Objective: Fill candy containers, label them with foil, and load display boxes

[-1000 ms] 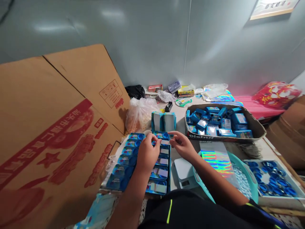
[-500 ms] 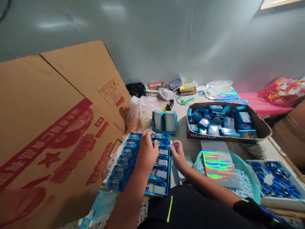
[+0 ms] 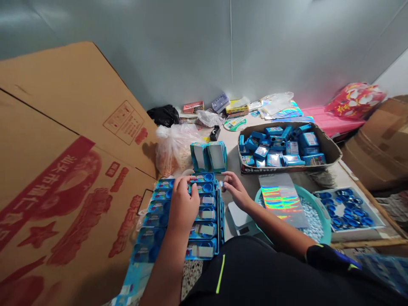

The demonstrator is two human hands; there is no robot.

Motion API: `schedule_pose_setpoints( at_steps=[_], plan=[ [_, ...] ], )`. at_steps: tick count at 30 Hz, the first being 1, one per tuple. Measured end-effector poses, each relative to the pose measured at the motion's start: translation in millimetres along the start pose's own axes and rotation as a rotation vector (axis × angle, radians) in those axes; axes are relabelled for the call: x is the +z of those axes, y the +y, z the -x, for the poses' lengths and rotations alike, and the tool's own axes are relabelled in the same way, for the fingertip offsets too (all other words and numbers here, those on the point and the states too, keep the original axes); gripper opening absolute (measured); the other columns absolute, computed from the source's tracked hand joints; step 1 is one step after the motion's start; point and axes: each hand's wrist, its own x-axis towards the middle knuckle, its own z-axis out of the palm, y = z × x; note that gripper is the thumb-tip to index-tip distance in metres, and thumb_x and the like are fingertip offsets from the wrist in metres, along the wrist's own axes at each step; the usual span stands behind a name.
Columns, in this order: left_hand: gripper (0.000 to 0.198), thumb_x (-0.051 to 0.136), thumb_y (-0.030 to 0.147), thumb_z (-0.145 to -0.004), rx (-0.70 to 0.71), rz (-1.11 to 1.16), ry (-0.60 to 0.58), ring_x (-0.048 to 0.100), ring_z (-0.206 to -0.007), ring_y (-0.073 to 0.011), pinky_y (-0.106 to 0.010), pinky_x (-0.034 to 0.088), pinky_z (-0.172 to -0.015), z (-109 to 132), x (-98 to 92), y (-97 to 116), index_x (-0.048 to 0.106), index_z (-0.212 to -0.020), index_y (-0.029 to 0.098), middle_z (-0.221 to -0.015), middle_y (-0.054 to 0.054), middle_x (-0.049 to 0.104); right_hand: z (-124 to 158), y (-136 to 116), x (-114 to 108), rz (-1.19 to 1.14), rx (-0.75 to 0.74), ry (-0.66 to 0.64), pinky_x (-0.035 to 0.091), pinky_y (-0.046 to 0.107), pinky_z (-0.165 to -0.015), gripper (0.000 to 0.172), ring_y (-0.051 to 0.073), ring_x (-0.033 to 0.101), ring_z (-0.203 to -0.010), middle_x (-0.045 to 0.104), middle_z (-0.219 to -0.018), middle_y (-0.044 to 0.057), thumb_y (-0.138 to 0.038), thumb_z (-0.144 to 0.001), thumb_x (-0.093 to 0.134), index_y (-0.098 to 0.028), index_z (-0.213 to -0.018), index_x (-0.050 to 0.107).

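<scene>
My left hand (image 3: 185, 196) rests on the rows of blue printed cards (image 3: 204, 229), its thumb and fingers apart. Clear plastic and pale rectangular strips show on the lower cards of the right-hand column. Just past that column's right edge is my right hand (image 3: 236, 190), its index finger stretched toward the cards. A small white piece (image 3: 221, 183), too small to name, sits at its thumb tip and appears pinched there. Part of the left column is hidden under my left hand and forearm. Behind the cards stand two stacks of folded blue-and-white cards (image 3: 218, 156).
A tall cardboard box (image 3: 79, 170) walls off the left. On the right are a carton of small blue boxes (image 3: 287, 148), a teal basin (image 3: 327, 221) of small pale pieces under a shiny sheet (image 3: 282, 199), and a tray of blue round parts (image 3: 347, 212). A white device (image 3: 239, 214) lies near my right forearm.
The view has shifted, so everything sits further left and slightly higher. My right index finger has straightened away from the thumb. My left hand stays on the cards, a little lower across them.
</scene>
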Motion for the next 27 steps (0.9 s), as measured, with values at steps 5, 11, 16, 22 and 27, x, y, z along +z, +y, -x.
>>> schedule_pose_setpoints(
  at_steps=[5,11,16,22,27],
  plan=[
    [0.015,0.050,0.018,-0.092,-0.004,-0.002,-0.020,0.061,-0.112,-0.0256,-0.044,0.054,-0.099,0,-0.9,2,0.060,-0.103,0.020,-0.111,-0.010,0.060,-13,-16,-13,0.398,-0.258,-0.217,0.051,0.036,-0.078,0.035,0.020,0.054,-0.081,0.051,-0.089,0.003,-0.042,-0.097,0.060,-0.025,-0.128,0.062],
    [0.015,0.051,0.018,-0.091,-0.030,-0.006,-0.037,0.060,-0.113,-0.0256,-0.045,0.052,-0.102,2,-2.2,3,0.060,-0.102,0.020,-0.111,-0.009,0.060,-15,-13,-26,0.614,-0.431,-0.289,0.053,0.037,-0.075,0.027,0.022,0.057,-0.084,0.056,-0.095,0.008,-0.032,-0.098,0.059,-0.025,-0.123,0.067],
    [0.020,0.053,0.019,-0.090,-0.058,0.007,-0.002,0.060,-0.113,-0.0257,-0.045,0.051,-0.104,4,-0.3,2,0.058,-0.110,0.019,-0.112,-0.010,0.062,-15,-14,-24,0.532,-0.429,-0.291,0.057,0.037,-0.079,0.028,0.022,0.061,-0.098,0.060,-0.110,0.011,-0.031,-0.095,0.064,-0.022,-0.121,0.061],
    [0.015,0.054,0.022,-0.092,-0.043,-0.010,-0.006,0.062,-0.111,-0.0252,-0.043,0.052,-0.102,3,-2.4,7,0.059,-0.106,0.020,-0.110,-0.010,0.062,-21,-18,-18,0.581,-0.516,-0.278,0.057,0.042,-0.088,0.015,0.024,0.066,-0.101,0.068,-0.107,0.011,-0.027,-0.100,0.057,-0.024,-0.111,0.067],
    [0.015,0.055,0.022,-0.092,-0.027,-0.029,-0.017,0.061,-0.112,-0.0250,-0.042,0.051,-0.103,2,-3.7,10,0.060,-0.106,0.020,-0.111,-0.010,0.063,-28,-21,-19,0.651,-0.535,-0.304,0.057,0.042,-0.087,0.022,0.024,0.066,-0.100,0.069,-0.109,0.012,-0.032,-0.099,0.060,-0.027,-0.117,0.070]
  ],
)
